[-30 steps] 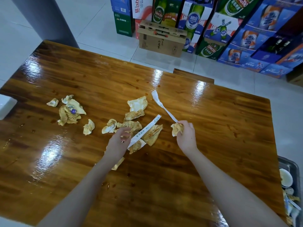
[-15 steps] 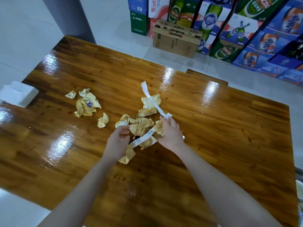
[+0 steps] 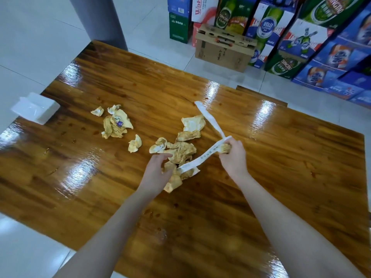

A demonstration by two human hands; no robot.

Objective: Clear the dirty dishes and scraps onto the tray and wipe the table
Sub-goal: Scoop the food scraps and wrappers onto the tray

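Crumpled napkins (image 3: 181, 150) litter glossy wooden table (image 3: 281, 157).

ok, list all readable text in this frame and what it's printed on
"TSINGTAO": green beer carton at the back, also on the low green carton.
"LAOSHAN": blue-and-white carton.
"Waha...", cut off: red-and-white carton.
Paper strip in the right hand: printed, too small to read.
Brown cardboard box: markings blurred.
Blue cartons: logos unreadable.
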